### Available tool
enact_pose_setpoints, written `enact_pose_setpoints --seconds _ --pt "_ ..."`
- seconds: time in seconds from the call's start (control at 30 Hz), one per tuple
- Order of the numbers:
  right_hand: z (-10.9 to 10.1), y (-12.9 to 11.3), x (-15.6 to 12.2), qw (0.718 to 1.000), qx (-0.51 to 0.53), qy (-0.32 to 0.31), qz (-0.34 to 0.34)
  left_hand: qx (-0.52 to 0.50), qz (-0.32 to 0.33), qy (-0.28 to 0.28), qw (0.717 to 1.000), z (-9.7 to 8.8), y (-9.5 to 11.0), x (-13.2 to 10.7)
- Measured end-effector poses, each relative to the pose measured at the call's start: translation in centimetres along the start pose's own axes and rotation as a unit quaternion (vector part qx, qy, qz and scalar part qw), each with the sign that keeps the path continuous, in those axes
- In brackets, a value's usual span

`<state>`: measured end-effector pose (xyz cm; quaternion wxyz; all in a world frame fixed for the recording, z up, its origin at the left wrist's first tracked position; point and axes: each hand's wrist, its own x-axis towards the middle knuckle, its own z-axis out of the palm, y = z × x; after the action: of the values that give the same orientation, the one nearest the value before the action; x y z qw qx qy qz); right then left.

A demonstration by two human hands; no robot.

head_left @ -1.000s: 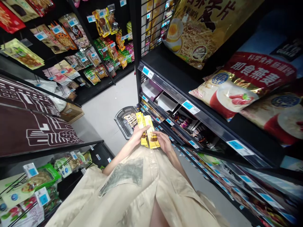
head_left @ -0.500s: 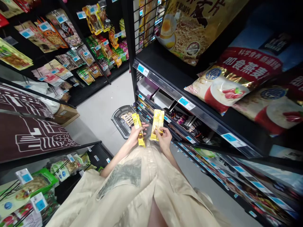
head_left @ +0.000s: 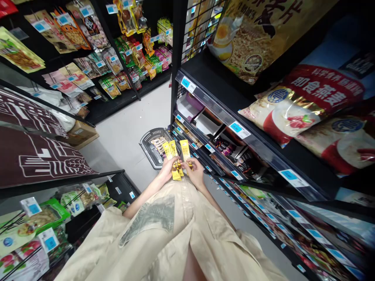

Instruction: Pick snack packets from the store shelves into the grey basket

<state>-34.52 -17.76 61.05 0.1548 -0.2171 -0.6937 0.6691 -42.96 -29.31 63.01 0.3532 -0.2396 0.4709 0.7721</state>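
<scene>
Close in front of my body, my left hand point(head_left: 167, 168) is closed around several slim yellow sachets point(head_left: 172, 150) held side by side, their tops pointing away from me. My right hand point(head_left: 195, 171) pinches a single yellow sachet point(head_left: 185, 148) by its lower part. The two hands are almost touching, and the right fingertips lie near the left-hand bundle. Past the left hand, a dark shopping basket point(head_left: 145, 145) stands on the floor with wrapped packets point(head_left: 158, 143) in it; the yellow sachets hide part of it.
On my right, a black shelf point(head_left: 216, 89) carries large oat bags point(head_left: 295, 113), with lower rows of packets beneath. Hanging snack bags point(head_left: 129, 58) fill racks at the far left. A cardboard box point(head_left: 80, 132) sits beside a brown printed panel point(head_left: 38, 156).
My right hand has moved left toward my left hand. The left bundle looks thicker, and the right hand shows one sachet where it had two. The view has shifted slightly.
</scene>
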Motion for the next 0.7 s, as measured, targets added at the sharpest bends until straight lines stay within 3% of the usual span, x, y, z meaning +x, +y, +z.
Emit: enact_pose_setpoints --seconds 0.13,0.33,0.5,0.57,0.63,0.7 --pt "0.6 0.2 0.2 0.984 0.117 0.084 0.103 -0.008 0.01 0.028 1.0 -1.8 0.5 0.0" --pt "1.5 0.1 0.2 0.977 0.106 0.147 0.116 -0.026 0.012 0.034 0.999 -5.0 0.8 -0.5" --pt "4.8 0.5 -0.3 0.968 0.091 0.203 0.114 -0.056 0.002 0.025 0.998 -7.5 1.3 -1.2" --pt "6.8 0.6 -0.9 0.976 0.091 0.164 0.112 -0.068 0.012 0.02 0.997 -8.3 1.5 -1.4" --pt "8.8 0.4 -1.8 0.992 0.054 0.041 0.108 -0.079 0.025 0.036 0.996 -8.9 1.8 -1.5" --pt "10.4 0.1 -2.7 0.99 -0.004 -0.1 0.095 -0.088 0.027 0.053 0.994 -9.5 2.0 -1.6"
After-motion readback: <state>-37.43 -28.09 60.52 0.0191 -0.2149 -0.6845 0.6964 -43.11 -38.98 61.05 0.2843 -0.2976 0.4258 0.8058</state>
